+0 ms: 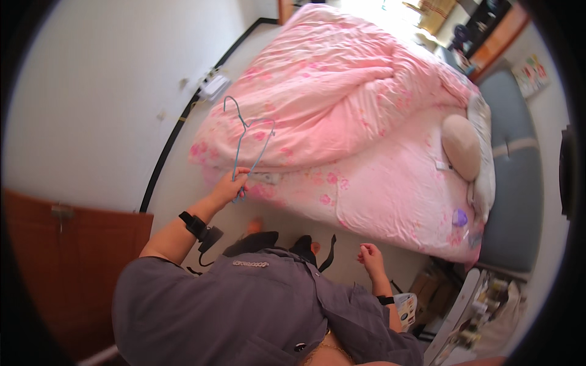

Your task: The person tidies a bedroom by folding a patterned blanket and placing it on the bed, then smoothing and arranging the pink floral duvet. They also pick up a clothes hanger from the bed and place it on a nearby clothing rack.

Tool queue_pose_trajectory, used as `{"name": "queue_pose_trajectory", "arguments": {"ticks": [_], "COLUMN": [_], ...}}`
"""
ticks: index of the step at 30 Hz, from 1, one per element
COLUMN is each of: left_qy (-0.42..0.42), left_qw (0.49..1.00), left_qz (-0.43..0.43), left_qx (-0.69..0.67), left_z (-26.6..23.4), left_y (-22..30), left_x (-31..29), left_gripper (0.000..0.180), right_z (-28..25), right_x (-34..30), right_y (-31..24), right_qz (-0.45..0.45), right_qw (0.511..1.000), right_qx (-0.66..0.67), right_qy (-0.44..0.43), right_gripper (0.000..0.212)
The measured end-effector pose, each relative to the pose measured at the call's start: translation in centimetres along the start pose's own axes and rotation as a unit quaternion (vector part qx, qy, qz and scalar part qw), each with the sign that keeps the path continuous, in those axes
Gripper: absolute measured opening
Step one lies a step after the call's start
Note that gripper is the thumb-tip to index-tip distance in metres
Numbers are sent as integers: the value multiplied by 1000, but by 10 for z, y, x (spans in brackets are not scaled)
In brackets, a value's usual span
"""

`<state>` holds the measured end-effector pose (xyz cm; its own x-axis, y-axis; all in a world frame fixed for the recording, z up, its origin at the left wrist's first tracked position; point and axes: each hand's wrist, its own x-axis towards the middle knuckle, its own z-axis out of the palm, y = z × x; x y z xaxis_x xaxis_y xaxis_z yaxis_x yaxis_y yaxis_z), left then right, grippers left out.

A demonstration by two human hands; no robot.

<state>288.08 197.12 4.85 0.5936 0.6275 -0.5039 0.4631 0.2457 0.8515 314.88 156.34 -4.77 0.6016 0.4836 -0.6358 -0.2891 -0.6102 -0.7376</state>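
Blue hanger (pixel 245 125) sits clasped in the left hand (pixel 235 185), nine o'clock. The right hand (pixel 371 258) hangs half-open, empty, near five.

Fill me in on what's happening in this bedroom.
A person stands beside a bed with pink floral bedding. Their left hand grips a thin blue hanger, its hook end pointing away from them, and nothing can be seen hanging on it. The right hand is off to the side, fingers loosely curled, with nothing visible in it. A rumpled pink quilt covers part of the bed.
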Motion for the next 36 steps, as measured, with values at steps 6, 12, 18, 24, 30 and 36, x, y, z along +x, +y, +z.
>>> {"name": "queue_pose_trajectory", "arguments": {"ticks": [6, 12, 18, 24, 30, 36], "left_qy": [96, 123, 210, 194, 185, 249], "left_qw": [995, 986, 976, 979, 975, 968], "left_qz": [12, -18, -42, -8, -31, -33], "left_qx": [-31, -109, 30, -64, -117, -20], "left_z": [-99, -230, -372, -471, -556, -637], "left_y": [-44, -106, -121, -101, -76, -44], "left_x": [-69, -131, -181, -180, -125, -25], "left_gripper": [36, 32, 28, 30, 26, 37], "right_z": [70, 294, 516, 619, 662, 689], "right_x": [27, 49, 32, 54, 61, 121], "right_y": [-58, -137, -239, -300, -371, -440], "right_qz": [-85, -169, -417, -361, -105, -112], "right_qw": [995, 968, 834, 856, 916, 947], "right_qx": [-43, -125, -294, -196, 21, 100], "right_qy": [-25, -135, -210, -315, -387, -284], "right_gripper": [20, 23, 32, 32, 33, 36]}}
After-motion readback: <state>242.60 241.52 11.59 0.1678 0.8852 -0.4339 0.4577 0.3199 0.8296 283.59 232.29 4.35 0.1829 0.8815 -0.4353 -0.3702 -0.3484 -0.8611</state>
